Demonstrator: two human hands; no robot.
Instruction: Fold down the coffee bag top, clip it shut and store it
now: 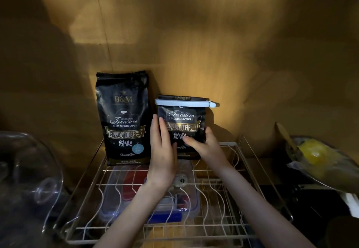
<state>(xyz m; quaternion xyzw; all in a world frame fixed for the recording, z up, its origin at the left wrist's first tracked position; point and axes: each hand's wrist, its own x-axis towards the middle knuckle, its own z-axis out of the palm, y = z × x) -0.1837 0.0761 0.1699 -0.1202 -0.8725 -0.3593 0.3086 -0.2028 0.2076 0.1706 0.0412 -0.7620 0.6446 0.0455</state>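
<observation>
Standing upright at the back of the wire rack (242, 150), the clipped coffee bag (181, 131) rests against the wooden back panel (213, 44), its top folded down and held by a pale sealing clip (184, 103) running across the full width of the fold. The left hand (162, 150) lies flat, fingers together, along the bag's left edge; the right hand (202, 141) is spread over the lower right corner, fingertips on the printed front face. Neither hand pinches the material; both appear to steady or nudge it. The bag looks like soft laminated film, part-filled, so it should be fairly light, slick to the touch and prone to slumping; the firmest hold is judged to be at both side edges, below the clip, not on the clip itself. A taller, unopened coffee bag (124, 117) stands just beside the clipped bag, to its left, with the left hand between the two, limiting sideways clearance. Below the rack's wires, in front of the clipped bag, lies a clear lidded container (116, 189). A transparent lid (29, 170) sits well left of the rack, and a bowl with yellow contents (314, 156) well right.
</observation>
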